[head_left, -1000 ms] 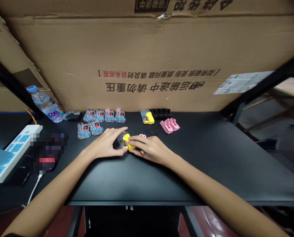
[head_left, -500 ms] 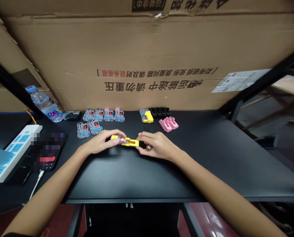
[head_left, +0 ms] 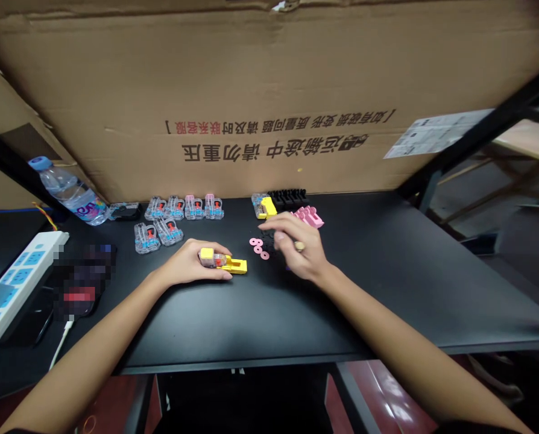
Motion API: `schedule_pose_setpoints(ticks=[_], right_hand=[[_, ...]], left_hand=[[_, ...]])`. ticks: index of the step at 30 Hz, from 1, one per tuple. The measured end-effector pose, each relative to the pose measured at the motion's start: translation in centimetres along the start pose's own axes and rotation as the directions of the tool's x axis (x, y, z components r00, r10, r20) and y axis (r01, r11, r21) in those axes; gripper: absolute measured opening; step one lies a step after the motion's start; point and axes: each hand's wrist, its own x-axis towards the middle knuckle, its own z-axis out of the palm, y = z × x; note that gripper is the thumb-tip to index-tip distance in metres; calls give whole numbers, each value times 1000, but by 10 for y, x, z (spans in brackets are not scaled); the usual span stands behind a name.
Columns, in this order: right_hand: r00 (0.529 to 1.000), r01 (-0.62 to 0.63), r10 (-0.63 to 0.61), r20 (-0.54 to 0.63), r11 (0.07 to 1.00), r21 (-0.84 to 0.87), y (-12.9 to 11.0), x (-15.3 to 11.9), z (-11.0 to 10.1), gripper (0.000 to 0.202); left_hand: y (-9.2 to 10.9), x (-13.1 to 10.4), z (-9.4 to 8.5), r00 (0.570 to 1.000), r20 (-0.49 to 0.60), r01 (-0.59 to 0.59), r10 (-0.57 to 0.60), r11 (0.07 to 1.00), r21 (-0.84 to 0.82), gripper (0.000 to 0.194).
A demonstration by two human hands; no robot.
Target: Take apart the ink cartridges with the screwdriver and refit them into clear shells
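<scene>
Yellow-and-clear piece [head_left: 219,260], one yellow end pointing right, is clamped between thumb and fingers of the left hand [head_left: 185,263], midway between the surface's [head_left: 233,325] front and back edges. Rightward lie pink rings [head_left: 257,249], then black rings [head_left: 268,241] partly under the right hand [head_left: 299,244] (whether it pinches anything, I cannot tell), with pink parts [head_left: 312,216] nearer the back edge.

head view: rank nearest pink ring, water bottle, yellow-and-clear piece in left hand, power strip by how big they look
Power strip (partly cut off)
Water bottle
Yellow-and-clear piece
Nearest pink ring
</scene>
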Motion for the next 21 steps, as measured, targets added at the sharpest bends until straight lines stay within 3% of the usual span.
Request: schedule_pose_setpoints(ticks=[2,6,14,19,21], right_hand=[[997,-64,68,-46,995,80,0,2,-4,43],[977,-209,211,-14,973,94,0,4,-8,48],[965,-251,251,77,968,-9,8,6,-3,38],[937,-341,350,-23,924,172,-4,10,-3,45],[902,-421,431,26,865,273,-13,13,-1,50]], left_hand=[[0,0,0,1000,0,9,-9,1000,-12,49],[0,1,1,1000,7,-3,3,1000,-11,43],[-5,1,3,1000,-9,-30,30,999,-39,42],[-6,1,6,998,-40,-54,53,998,-22,42],[-5,2,7,998,-44,-52,51,998,-29,45]])
